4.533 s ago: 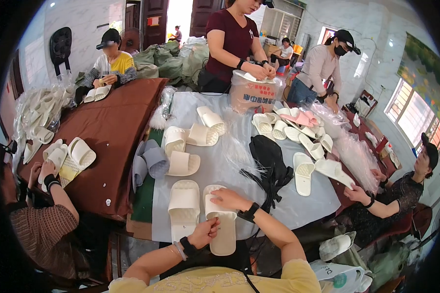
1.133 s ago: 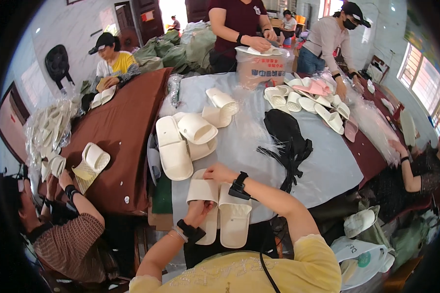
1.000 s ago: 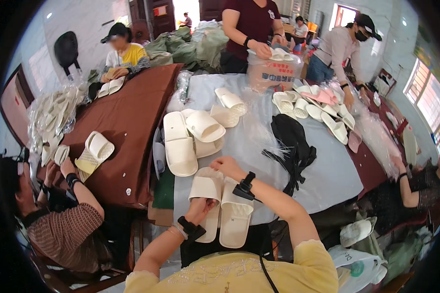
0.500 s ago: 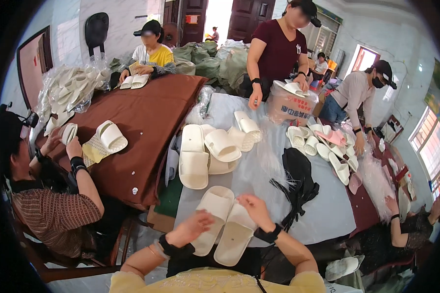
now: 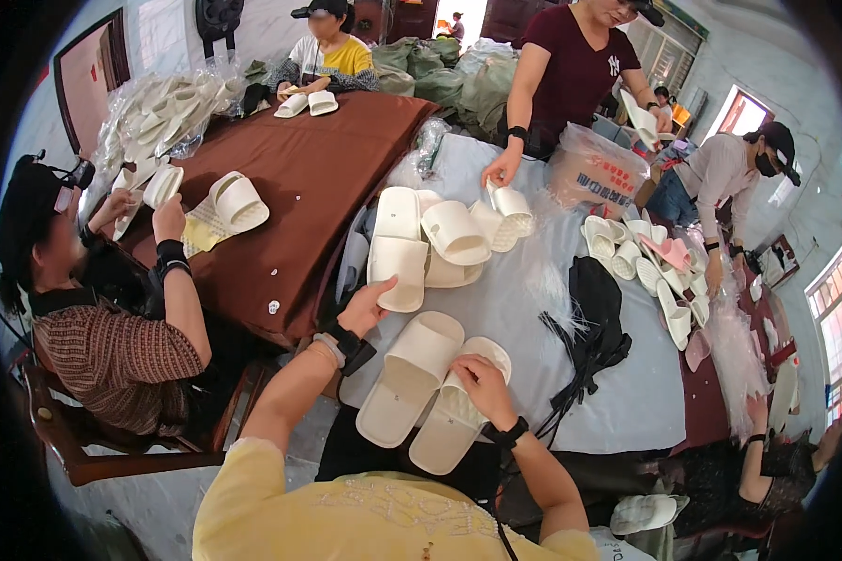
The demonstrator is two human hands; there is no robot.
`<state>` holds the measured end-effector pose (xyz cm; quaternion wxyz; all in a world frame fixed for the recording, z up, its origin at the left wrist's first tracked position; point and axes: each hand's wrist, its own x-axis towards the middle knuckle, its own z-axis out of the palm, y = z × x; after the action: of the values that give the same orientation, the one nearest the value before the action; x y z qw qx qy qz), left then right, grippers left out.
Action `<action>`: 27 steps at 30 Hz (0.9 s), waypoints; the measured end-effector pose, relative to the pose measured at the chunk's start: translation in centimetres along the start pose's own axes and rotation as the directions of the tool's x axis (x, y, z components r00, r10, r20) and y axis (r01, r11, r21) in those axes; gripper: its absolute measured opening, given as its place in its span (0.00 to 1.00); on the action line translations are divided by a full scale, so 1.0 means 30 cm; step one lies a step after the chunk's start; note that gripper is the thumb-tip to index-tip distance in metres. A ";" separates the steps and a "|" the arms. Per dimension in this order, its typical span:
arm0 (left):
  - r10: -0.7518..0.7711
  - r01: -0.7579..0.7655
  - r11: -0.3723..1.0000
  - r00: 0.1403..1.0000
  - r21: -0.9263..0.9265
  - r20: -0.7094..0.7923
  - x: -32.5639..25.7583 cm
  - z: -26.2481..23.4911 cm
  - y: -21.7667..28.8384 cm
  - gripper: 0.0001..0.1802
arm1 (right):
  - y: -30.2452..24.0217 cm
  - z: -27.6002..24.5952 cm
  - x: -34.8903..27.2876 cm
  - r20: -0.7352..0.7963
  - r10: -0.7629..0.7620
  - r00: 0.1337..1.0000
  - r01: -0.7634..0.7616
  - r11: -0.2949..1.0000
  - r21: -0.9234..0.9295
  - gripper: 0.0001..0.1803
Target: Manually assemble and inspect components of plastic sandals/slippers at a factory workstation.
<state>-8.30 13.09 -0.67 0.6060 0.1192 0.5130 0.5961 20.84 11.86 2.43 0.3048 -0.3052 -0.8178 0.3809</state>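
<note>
A pair of cream slippers lies before me at the table's near edge, heels toward me. My right hand (image 5: 482, 385) has its fingers bent over the strap of the right slipper (image 5: 444, 438). Beside it the left slipper (image 5: 388, 402) lies untouched. My left hand (image 5: 365, 309) reaches forward with fingers apart, at the side of another cream slipper (image 5: 398, 266) on top of a small pile. More of that pile shows to its right, among them a slipper with a wide strap (image 5: 457, 232).
A black strap bundle (image 5: 594, 323) lies right of the pair on the grey table cover (image 5: 524, 393). A co-worker's hand (image 5: 503, 166) touches a slipper (image 5: 510, 215) at the far side. Mixed slippers (image 5: 664, 271) are heaped at the right. A brown-covered table (image 5: 318, 206) stands left.
My left hand has moved forward from above the pair to the piled slipper. My right hand has come down onto the right slipper's strap. The view has shifted.
</note>
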 end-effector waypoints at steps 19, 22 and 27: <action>0.338 -0.387 0.907 0.905 0.168 0.257 0.152 0.298 0.078 0.19 | -0.003 0.009 -0.017 -0.023 -0.032 0.999 0.032 0.999 0.003 0.06; 0.266 -0.284 0.762 0.957 0.583 0.118 0.029 0.304 0.039 0.23 | -0.002 0.009 -0.019 -0.046 -0.010 0.999 0.010 1.000 0.005 0.06; 0.478 -0.633 0.430 0.764 0.644 0.432 -0.211 0.195 -0.083 0.21 | 0.027 0.013 -0.021 -0.061 -0.065 0.996 0.064 0.998 -0.022 0.06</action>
<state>-0.84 9.81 3.08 0.3098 0.5788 0.5857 0.4754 21.17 11.66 1.39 0.3391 -0.2933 -0.8212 0.3531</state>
